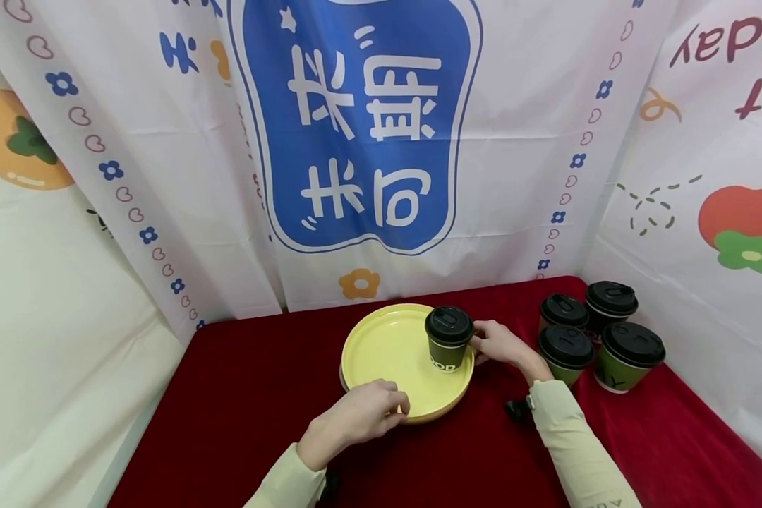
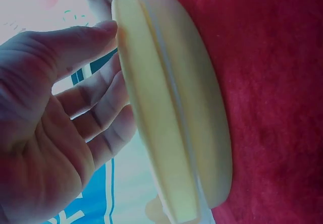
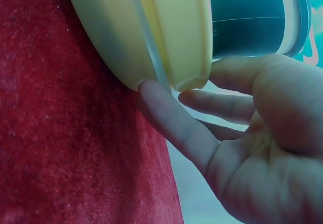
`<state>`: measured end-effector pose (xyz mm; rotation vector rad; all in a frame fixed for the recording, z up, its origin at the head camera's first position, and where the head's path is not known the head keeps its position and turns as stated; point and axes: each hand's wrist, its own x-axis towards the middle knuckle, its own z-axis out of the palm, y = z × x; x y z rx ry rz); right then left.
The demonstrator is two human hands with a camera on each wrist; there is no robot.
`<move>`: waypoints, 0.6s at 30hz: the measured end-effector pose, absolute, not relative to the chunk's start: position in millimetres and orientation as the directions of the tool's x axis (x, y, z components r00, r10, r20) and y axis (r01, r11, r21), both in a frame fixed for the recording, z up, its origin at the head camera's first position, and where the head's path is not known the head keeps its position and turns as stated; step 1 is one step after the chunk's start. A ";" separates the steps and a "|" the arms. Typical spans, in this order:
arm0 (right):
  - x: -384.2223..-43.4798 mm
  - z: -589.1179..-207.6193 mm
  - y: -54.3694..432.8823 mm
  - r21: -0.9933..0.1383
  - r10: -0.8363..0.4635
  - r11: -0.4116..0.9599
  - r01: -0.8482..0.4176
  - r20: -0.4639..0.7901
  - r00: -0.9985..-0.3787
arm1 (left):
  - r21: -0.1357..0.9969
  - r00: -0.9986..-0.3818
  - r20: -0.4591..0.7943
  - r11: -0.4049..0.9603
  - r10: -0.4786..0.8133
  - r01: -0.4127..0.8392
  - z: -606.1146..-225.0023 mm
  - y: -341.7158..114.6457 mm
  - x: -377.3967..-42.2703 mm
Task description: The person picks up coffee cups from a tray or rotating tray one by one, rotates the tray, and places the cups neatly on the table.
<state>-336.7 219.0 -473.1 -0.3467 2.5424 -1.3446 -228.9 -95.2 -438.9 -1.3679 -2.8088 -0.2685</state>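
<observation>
A round yellow tray [image 1: 381, 346] lies on the red cloth, with a second pale yellow layer [image 2: 202, 118] under it. On the tray's right side stands a dark green paper cup [image 1: 446, 353] with a black lid. My left hand [image 1: 365, 411] pinches the near rim, thumb at the edge and fingers reaching over it. My right hand [image 1: 500, 344] holds the right rim beside the cup. In the right wrist view its fingertips [image 3: 151, 90] touch the side of the layers; whether it touches the cup I cannot tell.
Several lidded paper cups [image 1: 629, 353] stand grouped at the right, close to my right forearm. Red cloth [image 1: 248, 402] covers the table. Printed white curtains [image 1: 508, 176] hang behind and at both sides.
</observation>
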 end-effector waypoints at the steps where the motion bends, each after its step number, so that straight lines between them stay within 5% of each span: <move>1: -336.8 -473.2 219.0 -0.832 -0.318 0.547 -0.091 -0.106 -0.942 | 0.147 -0.620 0.078 0.606 0.780 0.782 -439.5 -95.0 -229.1; 18: -334.6 -470.5 217.7 -0.846 -0.317 0.527 -0.083 -0.105 -0.943 | 0.195 -0.644 0.091 0.621 0.759 0.759 -444.9 -110.4 -234.4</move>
